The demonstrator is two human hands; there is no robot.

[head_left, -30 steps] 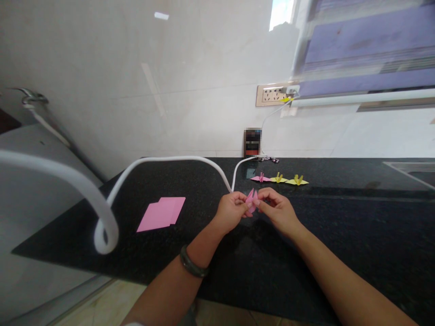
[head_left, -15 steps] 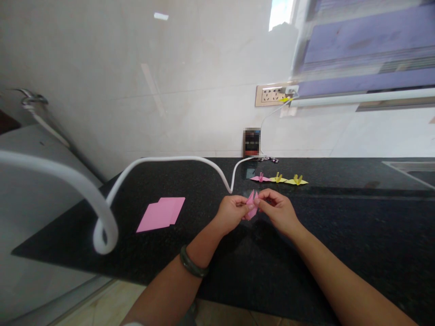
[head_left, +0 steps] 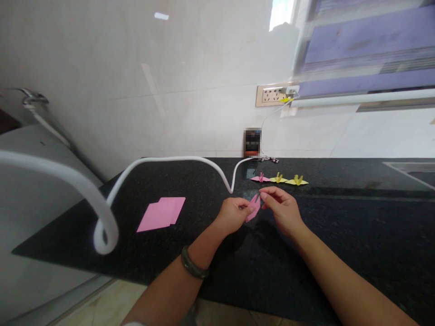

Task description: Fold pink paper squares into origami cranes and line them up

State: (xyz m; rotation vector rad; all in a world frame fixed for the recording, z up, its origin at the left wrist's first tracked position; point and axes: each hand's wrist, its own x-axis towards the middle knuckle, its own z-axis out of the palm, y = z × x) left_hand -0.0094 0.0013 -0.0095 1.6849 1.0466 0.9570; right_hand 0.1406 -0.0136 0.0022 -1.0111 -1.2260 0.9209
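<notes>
Between my hands is a small piece of folded pink origami paper (head_left: pixel 252 213), held above the dark counter. My left hand (head_left: pixel 234 214) pinches its left side between thumb and fingers. My right hand (head_left: pixel 280 204) is closed at the paper's upper right point, thumb against forefinger; the exact contact is too small to make out well. Just beyond them stand a pink paper crane (head_left: pixel 261 179), a yellow paper crane (head_left: pixel 278 179) and another yellow crane (head_left: pixel 297 181), side by side in a row.
Pink paper sheets (head_left: pixel 158 215) lie overlapping on the counter (head_left: pixel 210 267) to the left. A white flexible stalk (head_left: pixel 183 158) loops from the left towards a phone-like device (head_left: pixel 252 142) leaning on the wall. A power socket (head_left: pixel 272 95) and a sink edge (head_left: pixel 404 174) are to the right.
My right hand has shifted slightly right, up to the paper's upper point. The folded paper now leans more to the right, still in my left hand.
</notes>
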